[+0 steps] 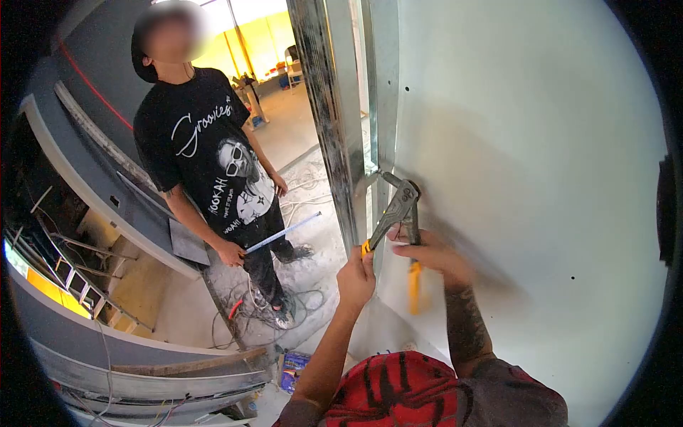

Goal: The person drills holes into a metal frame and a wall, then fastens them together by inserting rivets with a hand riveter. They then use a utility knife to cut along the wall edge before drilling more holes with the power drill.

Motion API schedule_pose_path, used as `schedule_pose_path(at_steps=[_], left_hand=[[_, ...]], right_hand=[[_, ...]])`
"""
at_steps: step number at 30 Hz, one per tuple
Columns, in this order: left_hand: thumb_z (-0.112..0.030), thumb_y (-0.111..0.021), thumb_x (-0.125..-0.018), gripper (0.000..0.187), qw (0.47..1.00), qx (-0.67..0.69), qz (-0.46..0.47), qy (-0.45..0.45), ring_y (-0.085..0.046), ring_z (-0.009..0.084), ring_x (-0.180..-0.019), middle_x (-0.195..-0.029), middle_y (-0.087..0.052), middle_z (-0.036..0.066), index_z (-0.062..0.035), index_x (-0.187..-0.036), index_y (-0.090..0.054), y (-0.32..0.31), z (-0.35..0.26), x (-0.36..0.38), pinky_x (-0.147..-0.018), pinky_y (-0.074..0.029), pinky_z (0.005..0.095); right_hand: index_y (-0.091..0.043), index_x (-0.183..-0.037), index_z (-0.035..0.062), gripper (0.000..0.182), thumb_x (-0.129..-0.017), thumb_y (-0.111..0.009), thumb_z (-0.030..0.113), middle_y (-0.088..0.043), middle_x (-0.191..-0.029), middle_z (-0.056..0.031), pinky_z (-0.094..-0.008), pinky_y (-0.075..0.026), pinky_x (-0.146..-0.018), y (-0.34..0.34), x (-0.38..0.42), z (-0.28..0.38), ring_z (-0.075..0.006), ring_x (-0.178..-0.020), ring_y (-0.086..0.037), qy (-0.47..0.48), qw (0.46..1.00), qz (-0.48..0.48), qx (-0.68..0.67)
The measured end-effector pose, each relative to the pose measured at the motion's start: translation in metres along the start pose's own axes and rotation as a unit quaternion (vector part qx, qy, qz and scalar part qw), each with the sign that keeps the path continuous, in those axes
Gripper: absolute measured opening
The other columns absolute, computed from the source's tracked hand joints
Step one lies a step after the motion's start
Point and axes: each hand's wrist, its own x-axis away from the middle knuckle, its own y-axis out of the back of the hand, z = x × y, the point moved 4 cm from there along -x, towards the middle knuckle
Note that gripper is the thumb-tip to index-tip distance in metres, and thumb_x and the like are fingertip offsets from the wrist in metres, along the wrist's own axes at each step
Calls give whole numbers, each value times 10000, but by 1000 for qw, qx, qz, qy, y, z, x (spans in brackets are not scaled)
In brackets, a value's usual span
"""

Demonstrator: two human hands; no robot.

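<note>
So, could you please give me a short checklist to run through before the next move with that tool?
1. Left grip closed on one handle of the plier-like tool: ok.
2. Right grip firm on the other handle: cannot tell, blurred.
3. Tool clamped on the metal frame: cannot tell; its bite is unclear.
4. Co-worker's hands clear of the tool: ok.
5. Floor free of loose cables: not ok; they lie around the co-worker's feet.

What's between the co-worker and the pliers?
In the head view: dusty floor and the blue-white strip held by the co-worker, then the metal post, nearest the pliers.
</note>
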Motion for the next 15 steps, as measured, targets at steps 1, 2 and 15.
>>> schedule_pose_path(at_steps=[1, 2, 15], left_hand=[[-332, -425, -1034, 280, 1000, 0, 4, 6, -638, 393, -706, -714, -580, 219, -77, -1072, -533, -5, 2, 5, -598, -466, 462], [-342, -509, -992, 301, 999, 45, 15, 13, -641, 402, -708, -744, -605, 218, -67, -1114, -524, -8, 6, 7, -602, -482, 470], [-218, -818, -742, 663, 993, 3, 118, -33, -682, 340, -969, -1085, -652, 231, -39, -1312, -532, 5, 13, 7, -814, -545, 383]], right_hand=[[-599, -1209, 28, 348, -903, -651, 187, -644, -1166, -72, -347, -446, -988, -17, -6, -6, -195, -1137, -588, -7, 1000, 1, -2], [-594, -1187, 23, 360, -912, -659, 247, -661, -1128, -87, -351, -458, -986, -34, -17, -19, -200, -1112, -606, 14, 988, -17, -150], [-539, -891, 59, 208, -881, -717, 167, -596, -683, -48, -322, -545, -629, -57, -59, -53, -190, -667, -659, 13, 922, -190, -336]])
